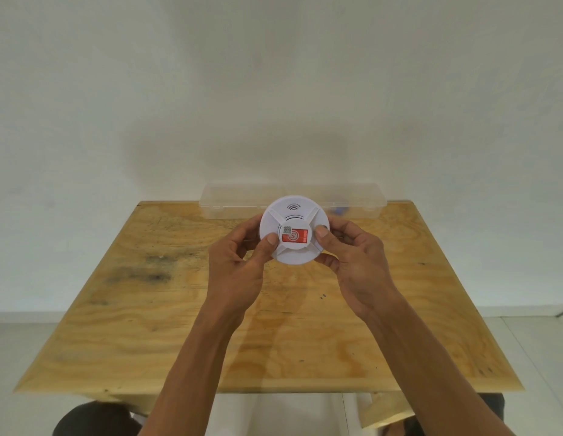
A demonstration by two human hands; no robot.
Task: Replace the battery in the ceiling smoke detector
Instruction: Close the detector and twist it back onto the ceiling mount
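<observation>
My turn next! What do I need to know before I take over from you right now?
Left hand and right hand both hold the white smoke detector by its edges, above the wooden table, front facing you.
A clear plastic box lies at the table's far edge; something blue shows inside, too blurred to name.
Done: the detector is off the ceiling.
Left: open it, swap the battery, close it, remount it. No battery is visible yet.

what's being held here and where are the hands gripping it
The white smoke detector, held above the table by its rim: the left hand grips the left edge, the right hand the right edge, thumbs on its face.
</observation>
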